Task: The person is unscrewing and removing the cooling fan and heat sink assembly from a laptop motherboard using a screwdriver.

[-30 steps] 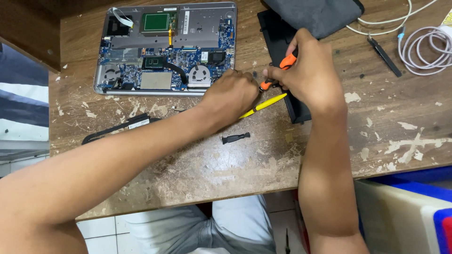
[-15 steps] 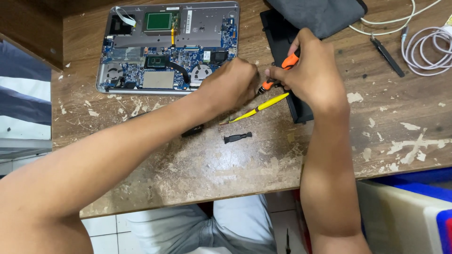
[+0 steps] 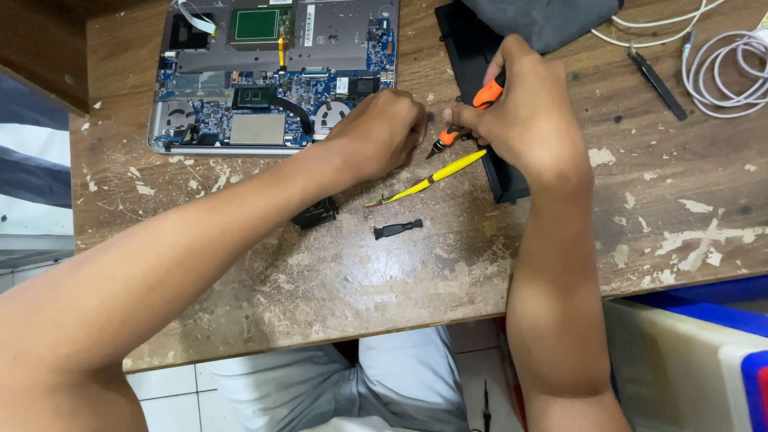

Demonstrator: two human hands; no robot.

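Note:
My right hand [image 3: 524, 112] grips an orange-and-black screwdriver [image 3: 468, 116], tip pointing left toward my left hand [image 3: 380, 132]. My left hand is closed around something small that I cannot make out, right at the screwdriver's tip. Both hands hover over the worn wooden table [image 3: 336, 272], just right of an opened laptop [image 3: 272, 76] with its blue circuit board exposed. A yellow pry tool [image 3: 432, 180] lies below the hands, and a small black part [image 3: 398, 230] lies below that.
A long black flat part [image 3: 468, 56] lies under my right hand, with a dark grey pouch [image 3: 544, 20] on it. Another black piece [image 3: 316, 214] peeks from under my left forearm. White cable coils [image 3: 724, 68] and a black tool [image 3: 658, 72] sit far right. A blue-white box [image 3: 688, 360] stands below the table edge.
The view has shifted slightly. The long black strip seen under my left forearm a second ago is gone; a small black piece shows there. Both hands stay together at the screwdriver tip.

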